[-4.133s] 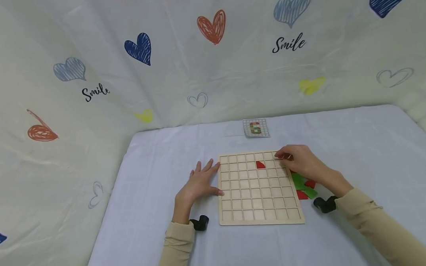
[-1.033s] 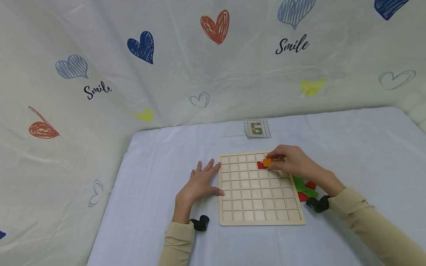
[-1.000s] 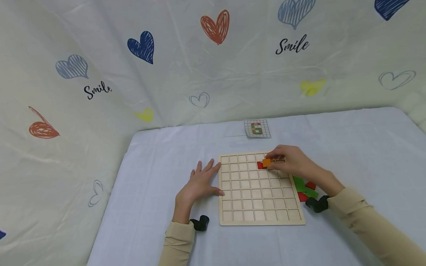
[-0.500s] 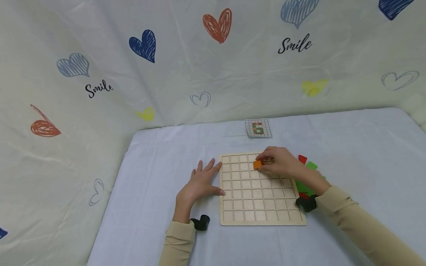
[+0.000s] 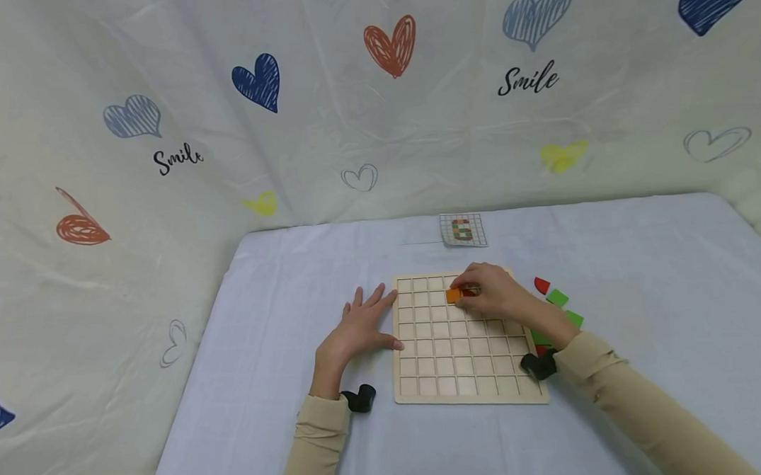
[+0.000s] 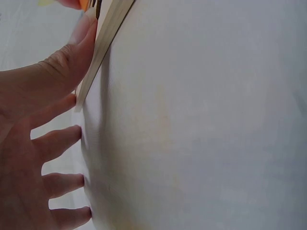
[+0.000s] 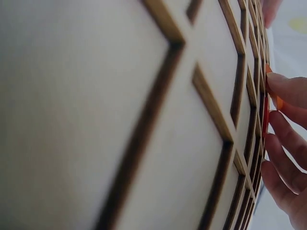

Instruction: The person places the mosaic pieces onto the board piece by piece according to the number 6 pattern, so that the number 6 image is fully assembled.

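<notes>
A pale wooden grid board (image 5: 455, 369) lies on the white-covered table. My right hand (image 5: 494, 293) pinches an orange square tile (image 5: 453, 296) between thumb and forefinger, over a cell in the second row from the top. Just right of that tile, partly hidden under the fingers, sits a red piece (image 5: 469, 291) in its cell. My left hand (image 5: 354, 328) is spread at the board's left edge, its thumb and forefinger touching the frame. In the left wrist view the thumb (image 6: 72, 52) rests along the board's edge.
Several loose pieces lie right of the board, among them a red quarter-round (image 5: 541, 285) and a green tile (image 5: 557, 298); the forearm hides some. A small printed pattern card (image 5: 463, 230) lies near the table's back edge. A cloth with hearts (image 5: 288, 156) hangs behind.
My right hand has carried the orange tile leftward across the board, past the red piece, to the cell on its left. More loose pieces now show at the right. The left hand has stayed put.
</notes>
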Demonstrator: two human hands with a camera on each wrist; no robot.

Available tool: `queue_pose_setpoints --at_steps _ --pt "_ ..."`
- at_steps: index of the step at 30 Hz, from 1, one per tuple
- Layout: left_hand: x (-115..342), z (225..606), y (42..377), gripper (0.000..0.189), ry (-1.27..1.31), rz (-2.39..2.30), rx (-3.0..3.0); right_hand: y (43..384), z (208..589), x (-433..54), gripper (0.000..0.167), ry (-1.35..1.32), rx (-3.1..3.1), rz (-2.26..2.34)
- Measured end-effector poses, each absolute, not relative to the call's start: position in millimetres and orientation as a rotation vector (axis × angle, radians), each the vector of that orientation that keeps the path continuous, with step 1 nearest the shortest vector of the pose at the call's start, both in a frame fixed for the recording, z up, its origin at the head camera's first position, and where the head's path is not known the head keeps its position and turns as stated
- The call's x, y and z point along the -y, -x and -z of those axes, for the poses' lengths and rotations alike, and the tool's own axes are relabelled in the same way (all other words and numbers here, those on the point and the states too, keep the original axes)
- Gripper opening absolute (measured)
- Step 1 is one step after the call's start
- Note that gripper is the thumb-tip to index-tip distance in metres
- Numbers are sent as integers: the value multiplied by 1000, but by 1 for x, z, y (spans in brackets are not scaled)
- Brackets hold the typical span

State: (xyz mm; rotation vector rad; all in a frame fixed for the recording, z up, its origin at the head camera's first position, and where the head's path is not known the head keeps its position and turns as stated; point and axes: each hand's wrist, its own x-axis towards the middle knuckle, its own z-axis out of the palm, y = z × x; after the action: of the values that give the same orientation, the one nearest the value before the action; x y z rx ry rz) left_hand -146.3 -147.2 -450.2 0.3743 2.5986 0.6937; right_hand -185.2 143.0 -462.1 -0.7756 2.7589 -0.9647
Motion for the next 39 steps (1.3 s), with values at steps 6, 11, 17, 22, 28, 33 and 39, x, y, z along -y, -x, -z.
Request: queue_pose_setpoints --at_steps 6,11,17,22,28,33,39 --pt "147 451 146 99 -365 -708 -2595 184 462 -141 23 775 -2773 932" --pt "147 451 146 100 -363 -711 -2595 183 461 -141 24 771 -2784 902" --pt "148 450 146 99 -363 -720 -2598 183 459 -141 22 778 -2792 891" --pt "147 451 146 99 -362 -713 -2598 182 457 -146 20 800 -2809 889" --pt "147 448 147 99 -360 -695 -2598 177 453 -158 20 790 -2837 896" --pt "146 446 146 99 -362 -683 -2598 171 449 -171 18 792 -2850 914" --pt "147 447 147 99 -367 -690 -2595 167 447 -189 20 732 -2867 904"
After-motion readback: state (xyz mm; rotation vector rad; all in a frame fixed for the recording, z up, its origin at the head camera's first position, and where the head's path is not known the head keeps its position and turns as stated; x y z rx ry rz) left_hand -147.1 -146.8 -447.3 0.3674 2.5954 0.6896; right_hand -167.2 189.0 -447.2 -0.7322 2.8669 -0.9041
